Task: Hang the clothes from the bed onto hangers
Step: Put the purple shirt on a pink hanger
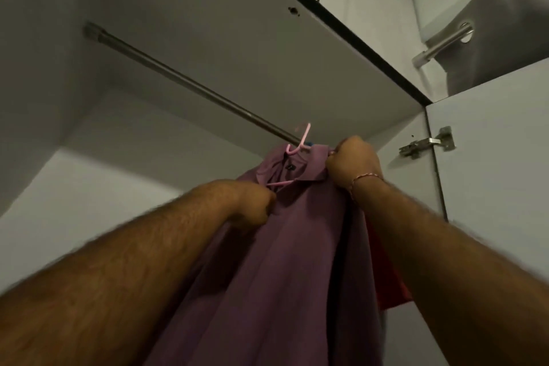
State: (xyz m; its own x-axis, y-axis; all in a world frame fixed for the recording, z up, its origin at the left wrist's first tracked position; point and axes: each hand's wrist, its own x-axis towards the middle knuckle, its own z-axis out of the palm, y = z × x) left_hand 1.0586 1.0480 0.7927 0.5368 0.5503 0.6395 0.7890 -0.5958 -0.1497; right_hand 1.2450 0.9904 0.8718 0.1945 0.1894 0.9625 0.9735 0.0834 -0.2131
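Note:
A purple collared shirt [285,261] hangs on a pink hanger [300,144], whose hook sits at the wardrobe's metal rail [184,82]. My left hand [252,206] grips the shirt's left shoulder just under the collar. My right hand [352,162] is raised higher and grips the shirt's right shoulder beside the collar. Behind the purple shirt, a red garment [389,273] shows at the right edge; its hanger is hidden.
The wardrobe's white top panel [237,38] lies just above the rail. An open wardrobe door with a metal hinge [427,142] stands at the right. A grey curtain on a pole [445,44] shows at top right. The rail's left stretch is bare.

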